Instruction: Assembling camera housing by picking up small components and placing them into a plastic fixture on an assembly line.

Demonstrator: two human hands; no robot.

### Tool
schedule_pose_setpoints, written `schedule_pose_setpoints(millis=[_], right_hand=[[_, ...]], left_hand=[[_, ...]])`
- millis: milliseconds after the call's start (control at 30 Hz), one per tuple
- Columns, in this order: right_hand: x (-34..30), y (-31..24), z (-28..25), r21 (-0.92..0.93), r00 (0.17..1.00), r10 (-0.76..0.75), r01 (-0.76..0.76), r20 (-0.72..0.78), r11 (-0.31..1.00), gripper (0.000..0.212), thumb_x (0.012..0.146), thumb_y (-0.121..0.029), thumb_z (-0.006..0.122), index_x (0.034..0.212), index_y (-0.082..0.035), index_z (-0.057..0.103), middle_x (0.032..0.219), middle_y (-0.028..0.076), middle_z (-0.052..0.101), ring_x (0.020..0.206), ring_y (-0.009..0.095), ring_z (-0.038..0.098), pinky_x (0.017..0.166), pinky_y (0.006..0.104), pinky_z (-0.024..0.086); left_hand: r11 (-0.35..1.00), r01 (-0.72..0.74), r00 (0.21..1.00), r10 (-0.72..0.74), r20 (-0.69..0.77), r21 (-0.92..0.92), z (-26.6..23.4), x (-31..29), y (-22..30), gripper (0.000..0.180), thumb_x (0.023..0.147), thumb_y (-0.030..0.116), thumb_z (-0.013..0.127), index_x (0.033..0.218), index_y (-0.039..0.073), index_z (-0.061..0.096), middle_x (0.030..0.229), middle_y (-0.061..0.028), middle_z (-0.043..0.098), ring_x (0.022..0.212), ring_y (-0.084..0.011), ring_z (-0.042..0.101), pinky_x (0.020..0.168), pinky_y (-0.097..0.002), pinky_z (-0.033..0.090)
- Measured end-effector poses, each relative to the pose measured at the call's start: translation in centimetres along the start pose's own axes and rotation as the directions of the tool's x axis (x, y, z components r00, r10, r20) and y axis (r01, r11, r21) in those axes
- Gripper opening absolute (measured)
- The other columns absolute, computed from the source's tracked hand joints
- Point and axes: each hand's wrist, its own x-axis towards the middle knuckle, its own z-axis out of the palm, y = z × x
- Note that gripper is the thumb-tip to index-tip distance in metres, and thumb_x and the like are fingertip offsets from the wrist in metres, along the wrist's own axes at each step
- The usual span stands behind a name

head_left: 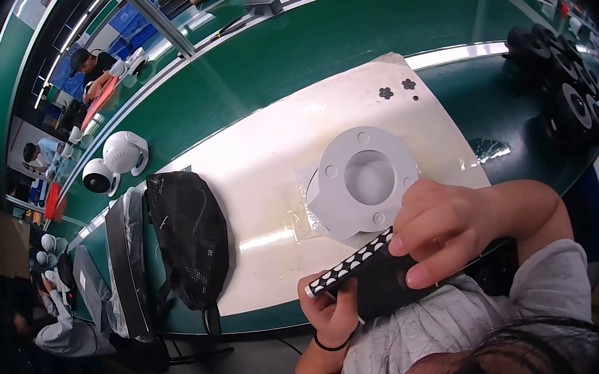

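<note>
Close to my body, my left hand (331,315) is closed around the left end of a dark sheet (383,291). Along its upper edge runs a black strip with a row of white rounded shapes (351,262). My right hand (442,227) has its fingers curled at the sheet's right end, index finger and thumb on it; whether a small piece is pinched there is hidden. Just beyond the hands a white round base (336,172) with a large hole lies on a pale mat (262,180), partly over a clear plastic bag (302,216).
Left of the mat lie a black mesh bag (188,235) and a grey-black pouch (129,263). White dome cameras (124,153) stand behind them. Black flower-shaped pieces (386,93) rest on the mat's far corner. Several black round parts (572,103) are stacked at right. Other people work beyond.
</note>
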Motion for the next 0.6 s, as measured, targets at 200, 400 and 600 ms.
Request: schedule_pose_setpoints(millis=[200,400,600], right_hand=[[-0.6,0.1,1.6,-0.263,0.980,-0.191,0.171,-0.052,0.949,0.043,0.072,-0.010,0.064,0.109,-0.027,0.049,0.103,0.002,0.049,0.074,0.012,0.051,0.057,0.0239,0.035],[0.5,-1.3,-0.1,-0.013,0.998,-0.049,0.050,0.029,0.999,0.046,0.074,-0.001,0.057,0.111,-0.026,0.046,0.107,0.005,0.050,0.075,0.013,0.052,0.059,0.0225,0.033],[0.9,2.7,-2.7,0.283,0.821,0.465,-0.383,-0.331,0.879,0.070,0.069,0.008,0.051,0.131,-0.013,0.023,0.114,0.012,0.041,0.076,0.011,0.051,0.072,0.0240,0.041]], left_hand=[[0.998,0.052,0.996,-0.055,0.072,0.041,0.0,0.3,0.3,0.025,0.078,-0.004,0.056,0.096,0.002,0.039,0.082,-0.0059,0.053,0.068,-0.0073,0.051,0.060,-0.0197,0.042],[0.996,0.063,0.998,-0.062,0.017,-0.070,0.4,0.3,0.3,0.027,0.079,-0.002,0.056,0.098,0.002,0.038,0.082,-0.0054,0.053,0.070,-0.0069,0.050,0.061,-0.0192,0.042],[0.975,-0.066,0.987,0.033,0.155,0.213,0.0,0.3,-0.5,0.026,0.075,-0.004,0.059,0.096,0.000,0.043,0.082,-0.0067,0.054,0.068,-0.0064,0.050,0.058,-0.0179,0.039]])
